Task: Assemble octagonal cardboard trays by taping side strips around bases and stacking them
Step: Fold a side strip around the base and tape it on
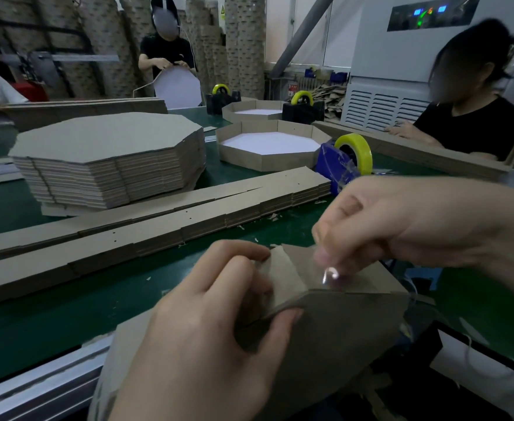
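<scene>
Octagonal base (340, 335) of the unfinished tray was held tilted over the near edge of the green table (52, 323), brown face showing, with a side strip (286, 278) folded up along its top edge. The left hand (207, 329) gripped that corner, fingers curled over the strip and thumb against the base. The right hand (401, 226), above the strip, pinched what looked like clear tape (331, 273) against it; blur hid the tape's edges. Beyond lay flat side strips (158, 226) in long stacks, and behind them, to the left, a tall pile of octagonal bases (109, 159). A blue tape dispenser (331, 165) carrying a yellow roll (354, 144) stood just beside a finished tray (267, 159); a second tray (249, 113) sat farther back. A person in black (167, 53) stood at the far end, a second person (474, 123) at the right side.
</scene>
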